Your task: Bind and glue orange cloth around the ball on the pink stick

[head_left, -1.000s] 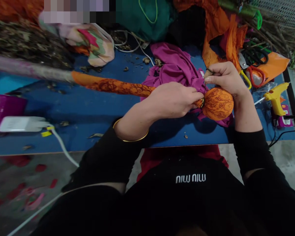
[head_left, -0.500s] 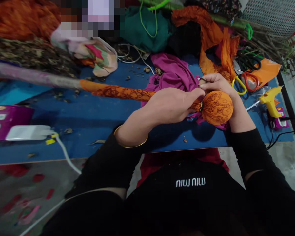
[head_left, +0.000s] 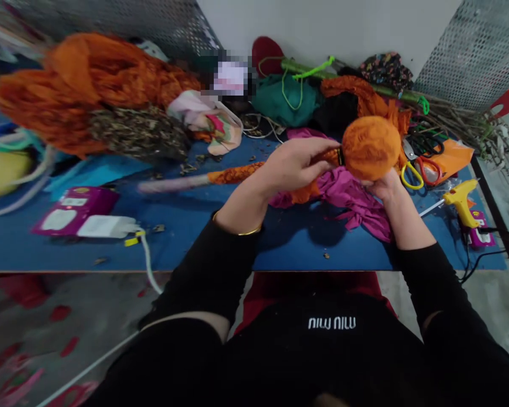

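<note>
A stick [head_left: 233,174] wrapped in patterned orange cloth, with a bare greyish end, runs to the left. At its other end sits a round orange cloth-covered ball [head_left: 371,148], tilted up. My left hand [head_left: 294,164] is closed around the wrapped stick beside the ball, near a dark tie at its neck. Against the ball's lower right side, my right hand [head_left: 385,186] is closed, its fingers partly hidden behind the ball. Crumpled magenta cloth [head_left: 356,203] lies on the table below both hands.
On the blue table [head_left: 186,243], scissors [head_left: 415,169] and a yellow glue gun [head_left: 462,200] lie at right. Behind are a green cloth bundle [head_left: 286,99] and orange cloth [head_left: 80,85]. A purple box [head_left: 78,209] with a white plug is at left; dry twigs [head_left: 462,107] lie at the back right.
The ball has risen and tilted up, and the stick's bare end has swung down. My right hand has moved from beyond the neck to beneath the ball. The view takes in more of the table's back.
</note>
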{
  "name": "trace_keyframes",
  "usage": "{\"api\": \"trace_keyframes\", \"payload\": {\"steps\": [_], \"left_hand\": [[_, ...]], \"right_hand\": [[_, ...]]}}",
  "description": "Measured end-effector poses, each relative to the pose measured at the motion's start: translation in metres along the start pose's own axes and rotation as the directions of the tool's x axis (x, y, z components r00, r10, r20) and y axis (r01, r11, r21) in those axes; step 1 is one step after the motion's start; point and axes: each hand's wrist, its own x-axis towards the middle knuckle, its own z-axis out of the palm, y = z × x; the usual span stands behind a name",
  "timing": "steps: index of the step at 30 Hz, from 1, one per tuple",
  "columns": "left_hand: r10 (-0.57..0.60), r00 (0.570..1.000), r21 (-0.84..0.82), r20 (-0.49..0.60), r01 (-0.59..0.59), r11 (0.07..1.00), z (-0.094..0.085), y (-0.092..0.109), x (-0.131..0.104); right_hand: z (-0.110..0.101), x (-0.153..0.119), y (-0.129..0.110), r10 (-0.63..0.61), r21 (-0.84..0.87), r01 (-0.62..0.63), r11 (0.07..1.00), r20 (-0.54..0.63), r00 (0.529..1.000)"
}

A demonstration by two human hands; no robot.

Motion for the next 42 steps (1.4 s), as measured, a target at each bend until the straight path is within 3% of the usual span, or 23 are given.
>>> {"api": "trace_keyframes", "payload": {"steps": [4, 7, 9, 12, 14, 16, 17, 18, 19, 20, 21, 22, 23, 25, 26, 28, 31, 32, 34, 36, 37, 40, 42], "left_hand": [[-0.117, 0.986, -0.019, -0.121, 0.115, 0.993, -0.017, -0.012, 0.011], [-0.151, 0.975, -0.008, -0.164, 0.151, 0.988, -0.021, -0.02, 0.015], [-0.174, 0.968, -0.008, -0.182, 0.176, 0.984, -0.021, -0.025, 0.017], [-0.185, 0.964, -0.03, -0.191, 0.182, 0.983, -0.022, -0.029, 0.018], [-0.179, 0.965, -0.054, -0.193, 0.172, 0.984, -0.026, -0.028, 0.016], [-0.177, 0.965, -0.074, -0.194, 0.165, 0.983, -0.03, -0.025, 0.014], [-0.175, 0.965, -0.082, -0.196, 0.162, 0.983, -0.032, -0.023, 0.013], [-0.17, 0.966, -0.091, -0.195, 0.155, 0.984, -0.032, -0.02, 0.013], [-0.159, 0.969, -0.101, -0.189, 0.142, 0.985, -0.032, -0.017, 0.013], [-0.143, 0.974, -0.115, -0.176, 0.124, 0.986, -0.03, -0.014, 0.014], [-0.124, 0.98, -0.135, -0.155, 0.103, 0.985, -0.028, -0.01, 0.014], [-0.102, 0.986, -0.162, -0.129, 0.081, 0.984, -0.025, -0.006, 0.015], [-0.079, 0.992, -0.192, -0.1, 0.059, 0.98, -0.022, -0.002, 0.016], [-0.038, 0.998, -0.25, -0.054, 0.023, 0.968, -0.017, 0.005, 0.017], [-0.024, 0.999, -0.27, -0.04, 0.012, 0.963, -0.015, 0.008, 0.018], [-0.013, 1.0, -0.286, -0.028, 0.004, 0.958, -0.013, 0.009, 0.019], [-0.032, 0.999, -0.275, -0.035, 0.021, 0.961, -0.013, 0.005, 0.02], [-0.048, 0.998, -0.269, -0.041, 0.035, 0.963, -0.013, 0.002, 0.021], [-0.09, 0.995, -0.256, -0.045, 0.075, 0.964, -0.012, -0.004, 0.023], [-0.12, 0.992, -0.247, -0.034, 0.108, 0.963, -0.008, -0.009, 0.026], [-0.12, 0.992, -0.243, -0.023, 0.111, 0.964, -0.004, -0.011, 0.028], [-0.069, 0.997, -0.227, 0.018, 0.071, 0.971, 0.01, -0.011, 0.033], [-0.045, 0.998, -0.207, 0.042, 0.053, 0.977, 0.021, -0.009, 0.035]], "right_hand": [[0.013, -0.01, -0.012, 0.09, -0.008, -0.092, 0.996, -0.142, 0.986], [0.024, -0.019, -0.021, -0.055, -0.262, -0.015, 0.965, -0.257, 0.965], [0.025, -0.021, -0.023, -0.127, -0.404, 0.037, 0.914, -0.198, 0.972], [0.008, -0.016, -0.021, -0.013, -0.31, -0.071, 0.948, -0.26, 0.965], [-0.013, -0.009, -0.019, 0.017, -0.168, -0.112, 0.979, -0.484, 0.875], [-0.032, -0.004, -0.019, -0.078, -0.127, -0.024, 0.992, -0.737, 0.672], [-0.037, -0.003, -0.019, -0.165, -0.167, 0.048, 0.985, -0.815, 0.556], [-0.039, -0.003, -0.02, -0.261, -0.237, 0.11, 0.965, -0.839, 0.478], [-0.036, -0.004, -0.021, -0.354, -0.317, 0.158, 0.935, -0.809, 0.469], [-0.028, -0.006, -0.021, -0.428, -0.384, 0.196, 0.902, -0.734, 0.528], [-0.018, -0.008, -0.021, -0.47, -0.431, 0.23, 0.872, -0.612, 0.636], [-0.004, -0.01, -0.02, -0.441, -0.42, 0.247, 0.873, -0.464, 0.769], [0.01, -0.012, -0.018, -0.393, -0.359, 0.26, 0.896, -0.372, 0.841], [0.034, -0.014, -0.012, -0.321, -0.205, 0.277, 0.939, -0.223, 0.921], [0.043, -0.014, -0.01, -0.304, -0.133, 0.283, 0.95, -0.174, 0.937], [0.054, -0.017, -0.009, -0.294, -0.084, 0.287, 0.954, -0.098, 0.951], [0.057, -0.03, -0.016, -0.333, -0.295, 0.286, 0.912, -0.121, 0.935], [0.058, -0.036, -0.02, -0.386, -0.405, 0.297, 0.865, -0.159, 0.908], [0.058, -0.047, -0.027, -0.559, -0.579, 0.35, 0.737, -0.231, 0.796], [0.06, -0.054, -0.033, -0.695, -0.625, 0.452, 0.637, -0.211, 0.688], [0.06, -0.055, -0.035, -0.722, -0.596, 0.516, 0.615, -0.163, 0.673], [0.061, -0.052, -0.037, -0.689, -0.377, 0.638, 0.672, -0.003, 0.725], [0.062, -0.048, -0.038, -0.614, -0.218, 0.59, 0.778, -0.065, 0.786]]}}
